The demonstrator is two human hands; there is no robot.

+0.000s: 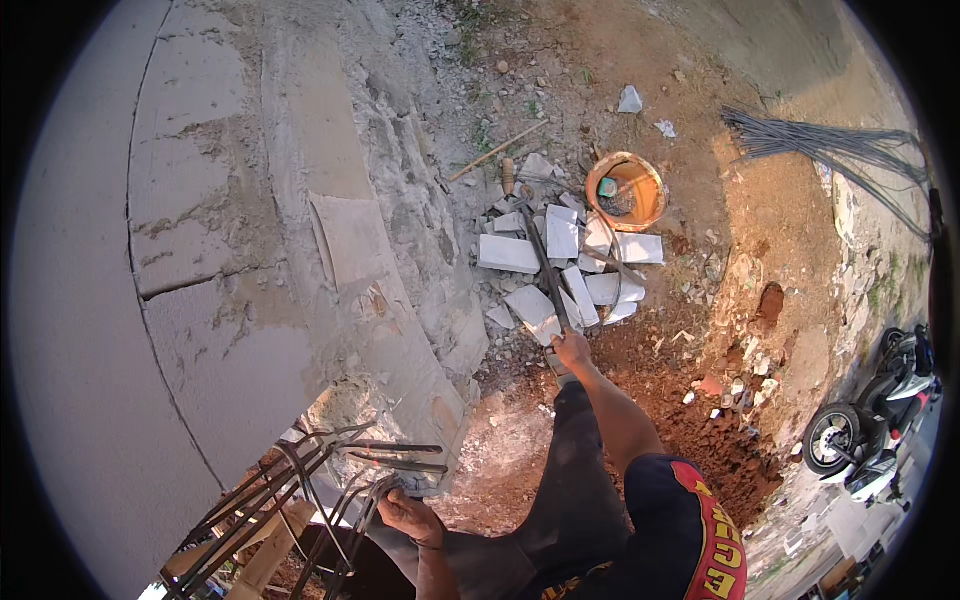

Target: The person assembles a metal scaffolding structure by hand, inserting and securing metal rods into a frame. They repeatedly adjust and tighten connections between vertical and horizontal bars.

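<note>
In front of me, my right hand (571, 348) is closed around the near end of a long dark bar (545, 262). The bar slants away over a heap of white block pieces (508, 254); I cannot make out what kind of tool it is. At the lower left, my left hand (412, 517) has its fingers curled at the bent ends of a steel rebar cage (310, 480), seemingly gripping a rod. A wooden handle (508, 177) sticks up at the far side of the heap, and a thin curved strip (622, 268) crosses its right part.
Beyond the heap stands an orange bucket (650, 190) with grey material and a small green item inside. A thin stick (498, 150) lies nearby. A grey block wall (200, 330) rises on the left. Rebar rods (820, 140) and a motorcycle (862, 420) are at the right.
</note>
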